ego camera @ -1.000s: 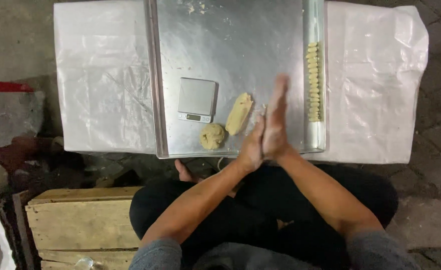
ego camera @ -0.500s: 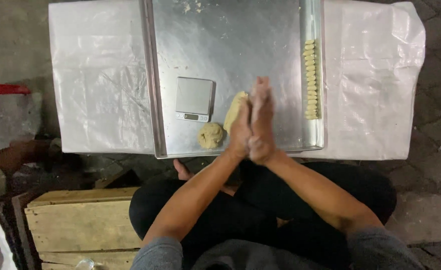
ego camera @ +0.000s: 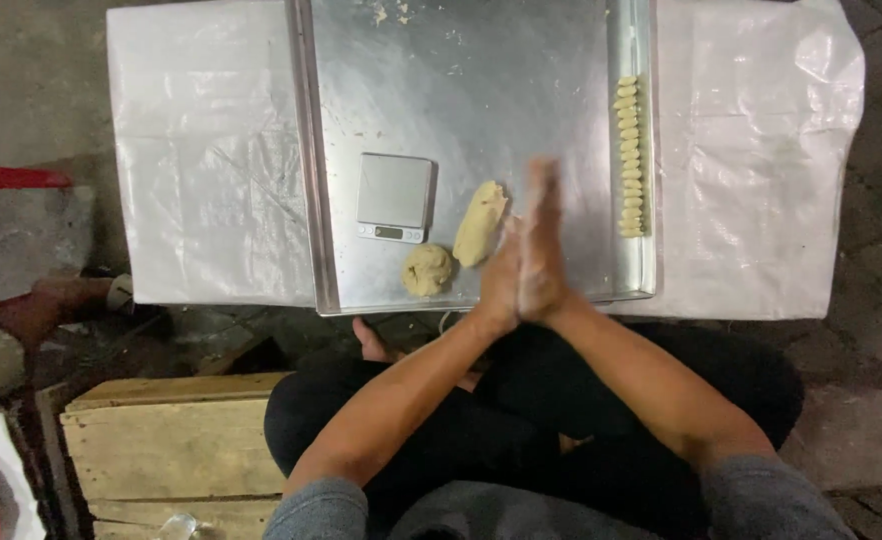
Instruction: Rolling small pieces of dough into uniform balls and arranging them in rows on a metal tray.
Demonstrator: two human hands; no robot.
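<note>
two flat palms, left hand (ego camera: 501, 285) and right hand (ego camera: 543, 240), fingers straight, pressed together beside pale dough log (ego camera: 481, 222).

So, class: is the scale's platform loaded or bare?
Bare: the scale carries nothing; both dough lumps lie beside it on the tray.

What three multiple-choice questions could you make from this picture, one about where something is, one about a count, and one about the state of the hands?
1. Where does the small scale sit?
A. on the metal tray
B. on the wooden crate
C. on the person's lap

2. How many large dough lumps lie beside the scale?
A. one
B. two
C. five

3. How are the hands?
A. apart
B. palms pressed together
C. gripping the scale

Answers: 1 A, it rests on the tray. 2 B, a round dough lump and a long dough lump. 3 B, left hand meets right hand over the tray.
</note>
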